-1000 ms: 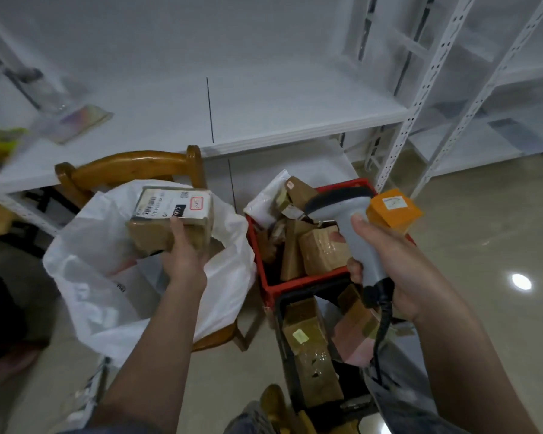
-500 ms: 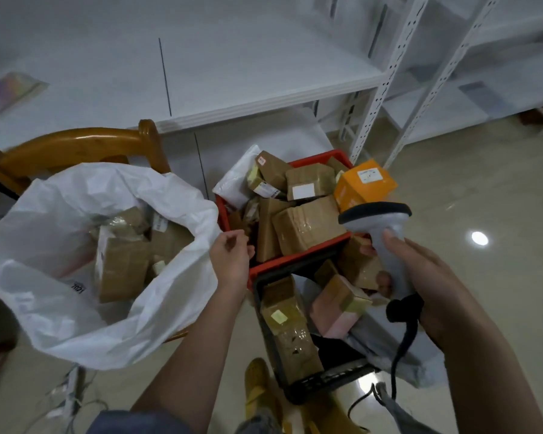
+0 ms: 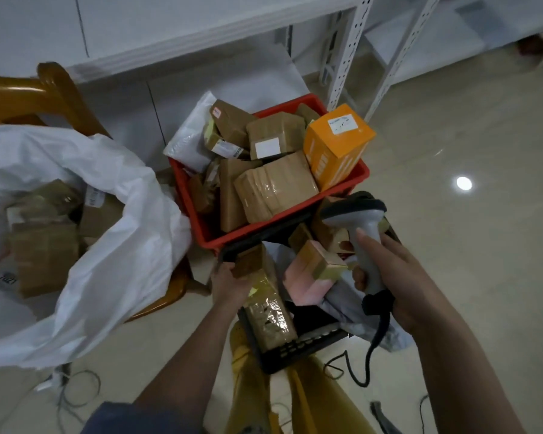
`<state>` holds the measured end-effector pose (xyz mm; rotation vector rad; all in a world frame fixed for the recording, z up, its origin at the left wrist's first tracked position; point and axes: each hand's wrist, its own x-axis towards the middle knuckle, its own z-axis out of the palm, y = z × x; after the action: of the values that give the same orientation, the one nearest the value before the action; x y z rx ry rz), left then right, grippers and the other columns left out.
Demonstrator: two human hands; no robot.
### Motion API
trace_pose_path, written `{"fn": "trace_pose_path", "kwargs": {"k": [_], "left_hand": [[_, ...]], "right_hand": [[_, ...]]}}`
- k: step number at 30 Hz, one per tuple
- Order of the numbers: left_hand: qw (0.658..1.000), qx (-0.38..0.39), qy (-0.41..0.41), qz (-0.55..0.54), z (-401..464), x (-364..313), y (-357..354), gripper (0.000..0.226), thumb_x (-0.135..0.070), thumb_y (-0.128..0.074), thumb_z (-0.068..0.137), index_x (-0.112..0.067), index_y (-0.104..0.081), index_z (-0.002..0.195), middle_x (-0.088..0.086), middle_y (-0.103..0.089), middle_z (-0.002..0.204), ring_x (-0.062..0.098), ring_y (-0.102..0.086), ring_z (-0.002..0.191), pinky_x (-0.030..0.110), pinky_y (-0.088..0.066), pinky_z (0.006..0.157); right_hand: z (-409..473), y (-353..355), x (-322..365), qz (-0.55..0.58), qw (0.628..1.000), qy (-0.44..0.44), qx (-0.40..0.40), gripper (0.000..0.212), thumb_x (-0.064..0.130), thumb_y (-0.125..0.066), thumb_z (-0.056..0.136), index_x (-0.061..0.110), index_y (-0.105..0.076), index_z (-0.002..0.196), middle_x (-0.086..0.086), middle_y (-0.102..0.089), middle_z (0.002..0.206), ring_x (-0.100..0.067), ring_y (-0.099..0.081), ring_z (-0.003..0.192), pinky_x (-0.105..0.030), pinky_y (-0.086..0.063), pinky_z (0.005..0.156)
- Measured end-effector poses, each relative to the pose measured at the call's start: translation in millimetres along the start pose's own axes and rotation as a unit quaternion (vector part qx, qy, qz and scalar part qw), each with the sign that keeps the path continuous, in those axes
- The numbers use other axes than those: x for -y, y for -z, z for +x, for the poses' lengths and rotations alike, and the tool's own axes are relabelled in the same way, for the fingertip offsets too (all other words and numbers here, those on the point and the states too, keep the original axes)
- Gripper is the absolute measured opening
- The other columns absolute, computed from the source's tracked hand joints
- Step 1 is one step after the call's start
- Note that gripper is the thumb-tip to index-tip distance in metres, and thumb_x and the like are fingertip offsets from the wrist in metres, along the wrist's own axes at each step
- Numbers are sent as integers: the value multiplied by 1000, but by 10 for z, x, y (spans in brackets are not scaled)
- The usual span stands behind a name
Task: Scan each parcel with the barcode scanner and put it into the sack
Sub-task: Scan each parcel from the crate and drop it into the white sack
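Left hand (image 3: pixel 229 281) now moved from sack (image 3: pixel 113 214) rim onto near parcel (image 3: pixel 265 303), gripping; right hand (image 3: pixel 398 286) clasping scanner (image 3: pixel 362 227). Best to lift label-up.

No lettering can be read anywhere. Beyond the left hand (image 3: pixel 229 281), the white labels on the orange box (image 3: pixel 337 145) and on a brown parcel (image 3: pixel 275 136) in the red crate (image 3: pixel 207 233) are blurred or blank. The sticker on a parcel in the white sack (image 3: pixel 119 245) is also too small to make out.
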<state>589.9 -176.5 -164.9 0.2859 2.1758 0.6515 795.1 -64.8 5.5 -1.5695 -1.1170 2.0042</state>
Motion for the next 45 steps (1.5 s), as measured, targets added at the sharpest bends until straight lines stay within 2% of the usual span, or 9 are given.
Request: {"fn": "trace_pose_path", "kwargs": {"k": [3, 8, 11, 15, 20, 26, 32, 40, 45], "left_hand": [[972, 6, -84, 218, 42, 256, -255, 96, -39, -78, 76, -25, -20, 151, 9, -22, 150, 34, -34, 134, 45, -39, 106], [842, -22, -211, 496, 234, 609, -767, 105, -32, -74, 78, -33, -1, 154, 12, -17, 152, 35, -24, 137, 54, -23, 116], [773, -19, -239, 588, 351, 719, -899, 91, -29, -70, 80, -36, -14, 151, 15, -19, 153, 38, -26, 138, 59, -23, 112], [751, -73, -295, 586, 344, 646, -835, 56, -25, -76, 70, -25, -55, 123, 14, -50, 125, 34, -52, 108, 46, -44, 91], [788, -37, -290, 543, 257, 451, -659, 60, -29, -72, 78, -26, -45, 131, 7, -36, 130, 25, -42, 118, 38, -38, 101], [783, -8, -268, 561, 326, 510, -753, 72, -26, -72, 77, -37, -36, 139, 10, -20, 147, 33, -29, 130, 52, -27, 108], [775, -91, -264, 567, 494, 666, -1016, 72, -40, -81, 66, -23, -47, 128, 17, -41, 126, 37, -44, 112, 50, -41, 93], [971, -127, -164, 116, 109, 182, -574, 59, -49, -76, 60, -30, -45, 107, 6, -43, 116, 24, -34, 111, 38, -35, 94], [978, -9, -5, -210, -108, -178, -205, 39, -38, -75, 72, -31, -51, 103, -1, -62, 108, 13, -63, 90, 20, -51, 57]], "right_hand": [[206, 47, -172, -39, 999, -13, -2, 28, 38, -61, 95, 15, -67, 110, -1, -61, 72, -10, -56, 53, -21, -44, 46], [498, 180, -465, -69, 997, -35, 9, 29, 41, -61, 94, 16, -67, 107, 4, -61, 60, -6, -58, 52, -17, -45, 47], [586, 249, -612, -59, 997, -51, 6, 20, 38, -61, 94, 21, -68, 102, 9, -65, 62, -3, -59, 54, -19, -47, 50], [566, 328, -660, -56, 996, -63, 5, 17, 34, -60, 97, 19, -68, 100, 11, -64, 65, -3, -59, 56, -20, -48, 50], [384, 309, -460, -28, 998, -54, 8, 23, 35, -60, 97, 14, -68, 102, 0, -61, 68, -9, -55, 52, -22, -46, 48], [418, 200, -394, -37, 999, -25, 7, 29, 40, -62, 93, 13, -65, 104, -4, -50, 66, -10, -52, 51, -24, -41, 45], [602, 183, -682, -59, 998, -19, 9, 21, 36, -61, 94, 15, -63, 98, -5, -49, 67, -12, -53, 53, -25, -42, 48], [393, 356, -617, -14, 999, -33, -12, 21, 31, -60, 98, 13, -67, 104, -1, -56, 65, -12, -51, 51, -26, -43, 47], [240, 318, -356, -7, 1000, -1, -21, 23, 35, -61, 97, 16, -67, 109, -2, -61, 74, -12, -52, 55, -24, -44, 48]]}}
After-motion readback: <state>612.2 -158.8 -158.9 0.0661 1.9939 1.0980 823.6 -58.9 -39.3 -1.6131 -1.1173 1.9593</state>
